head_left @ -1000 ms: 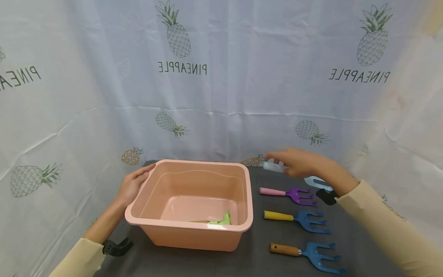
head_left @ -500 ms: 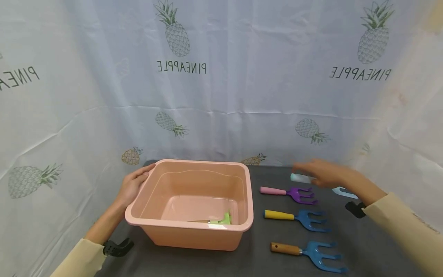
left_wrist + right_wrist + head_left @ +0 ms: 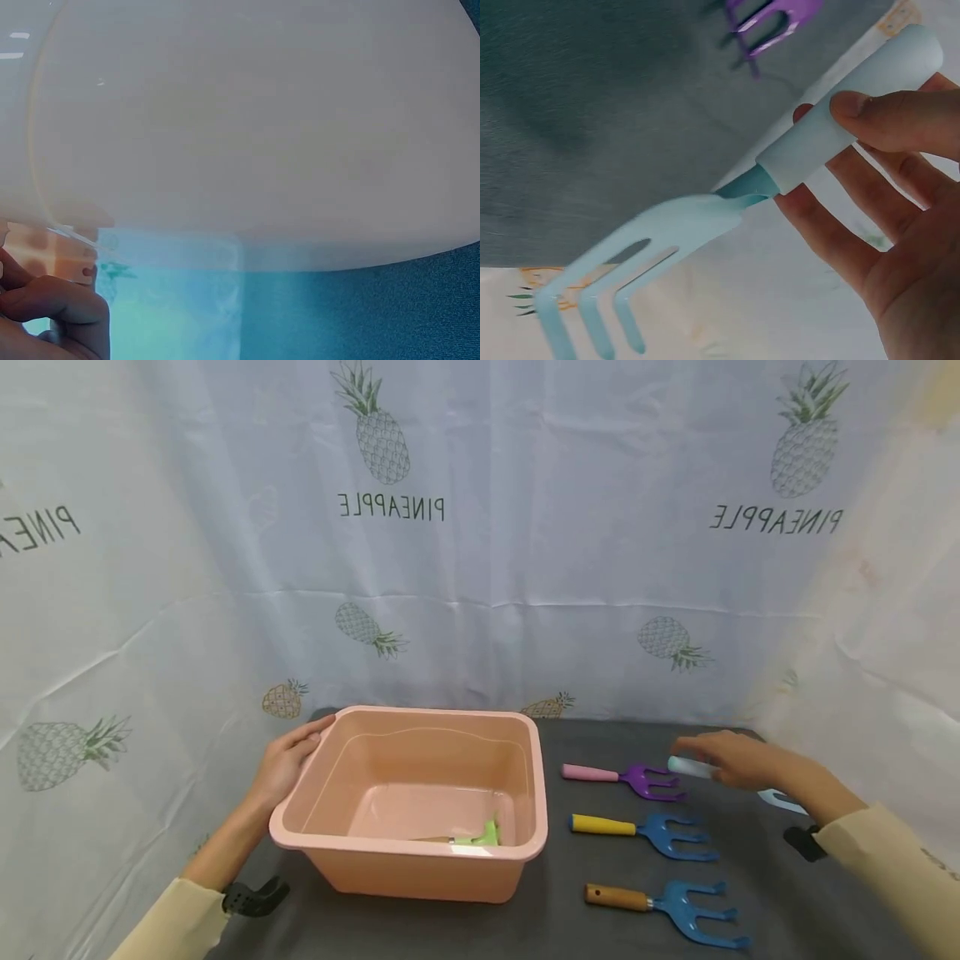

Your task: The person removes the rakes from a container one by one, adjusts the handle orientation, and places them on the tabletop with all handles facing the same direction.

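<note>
My left hand (image 3: 287, 764) grips the left rim of a pink-orange plastic basin (image 3: 420, 875); in the left wrist view its curled fingers (image 3: 56, 304) show beside the pale basin wall (image 3: 225, 135). My right hand (image 3: 742, 760) holds a pale blue hand rake by its handle (image 3: 690, 767), above the table's far right. In the right wrist view, the thumb presses on the handle of that hand rake (image 3: 682, 217) and the fingers lie behind it; its tines point down and left. Inside the basin lies a light green tool (image 3: 480, 837), partly hidden by the front rim.
Right of the basin lie three hand rakes in a column: a purple one with a pink handle (image 3: 588, 773), a blue one with a yellow handle (image 3: 603, 825) and a blue one with a wooden handle (image 3: 618, 897). A pineapple-print curtain (image 3: 480, 552) encloses the dark table (image 3: 555, 893).
My right hand has moved to the right and slightly nearer, carrying the pale blue hand rake from behind the purple one to its right. The left hand and basin have stayed in place.
</note>
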The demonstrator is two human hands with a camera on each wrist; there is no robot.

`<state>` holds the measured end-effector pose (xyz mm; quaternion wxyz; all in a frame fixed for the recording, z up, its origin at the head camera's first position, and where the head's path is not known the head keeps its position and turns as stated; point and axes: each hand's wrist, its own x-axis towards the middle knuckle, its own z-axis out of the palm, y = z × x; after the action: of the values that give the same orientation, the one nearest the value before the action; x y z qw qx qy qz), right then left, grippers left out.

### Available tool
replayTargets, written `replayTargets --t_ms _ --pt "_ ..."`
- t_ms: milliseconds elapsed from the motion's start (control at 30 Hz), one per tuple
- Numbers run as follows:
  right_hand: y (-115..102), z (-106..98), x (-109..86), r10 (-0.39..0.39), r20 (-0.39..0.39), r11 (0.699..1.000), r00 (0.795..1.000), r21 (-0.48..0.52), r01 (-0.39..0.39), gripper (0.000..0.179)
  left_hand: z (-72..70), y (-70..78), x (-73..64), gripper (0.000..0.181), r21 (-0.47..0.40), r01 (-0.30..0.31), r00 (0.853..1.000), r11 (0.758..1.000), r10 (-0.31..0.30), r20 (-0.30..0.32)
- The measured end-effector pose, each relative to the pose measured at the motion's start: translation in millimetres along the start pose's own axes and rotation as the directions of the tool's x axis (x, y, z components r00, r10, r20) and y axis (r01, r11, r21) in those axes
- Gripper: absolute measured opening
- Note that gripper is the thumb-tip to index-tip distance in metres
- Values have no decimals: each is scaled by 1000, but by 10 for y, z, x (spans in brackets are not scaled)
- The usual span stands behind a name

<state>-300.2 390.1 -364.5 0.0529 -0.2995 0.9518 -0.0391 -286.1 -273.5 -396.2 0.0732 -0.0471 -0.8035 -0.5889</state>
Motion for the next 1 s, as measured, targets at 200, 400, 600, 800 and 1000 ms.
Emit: replayTargets --t_ms 200,400,600,800,1000 --pt "220 172 -88 26 -13 999 1000 -22 -27 58 -13 -9 -27 48 -23 6 1000 1000 -6 7" --pt "429 359 -193 40 1 999 999 -6 -40 62 2 -1 -7 48 21 3 1000 1000 -4 4" --pt "533 510 -237 78 4 997 997 -16 -78 59 3 -5 11 48 22 -3 1000 1000 3 1" --pt "517 576 -241 108 16 993 994 -54 -107 57 2 -2 10 48 22 -11 1000 1000 11 11" --pt "587 621 -178 123 24 991 992 -57 -122 58 10 -1 -3 48 1 -14 1000 1000 14 4"
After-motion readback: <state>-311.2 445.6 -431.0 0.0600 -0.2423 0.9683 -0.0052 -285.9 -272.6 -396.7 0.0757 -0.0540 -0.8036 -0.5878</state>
